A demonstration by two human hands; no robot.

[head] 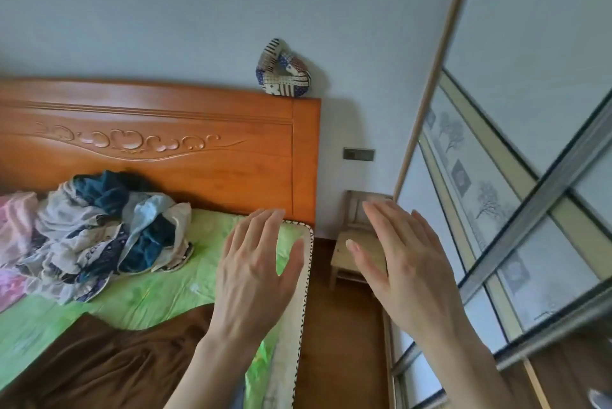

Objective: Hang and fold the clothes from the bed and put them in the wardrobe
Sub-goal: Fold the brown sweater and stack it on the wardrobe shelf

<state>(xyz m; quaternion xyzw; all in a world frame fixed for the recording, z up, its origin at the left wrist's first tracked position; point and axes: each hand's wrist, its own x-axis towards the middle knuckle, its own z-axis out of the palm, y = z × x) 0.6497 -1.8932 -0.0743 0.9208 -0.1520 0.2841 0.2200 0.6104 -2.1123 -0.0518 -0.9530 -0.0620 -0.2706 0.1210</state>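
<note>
**Clothes wait to the left of two empty hands**

Clothes (99, 236) lie in a crumpled heap of blue, white and patterned fabric on the bed (159, 296), close under the carved wooden headboard (198, 157). Both hands are raised in front of the person with fingers straight and slightly spread, grasping nothing. The heap sits well to the left of the left hand (255, 276) and a little farther forward, with bare green sheet between them. The right hand (407, 266) hovers off the bed's edge, over the floor gap, just beside the wardrobe (516, 203) with its sliding patterned doors. The left hand is clearly nearer the pile, so reaching leftward across the sheet looks like the coming move. The heap has no clear long axis; it spreads roughly along the headboard.
</note>
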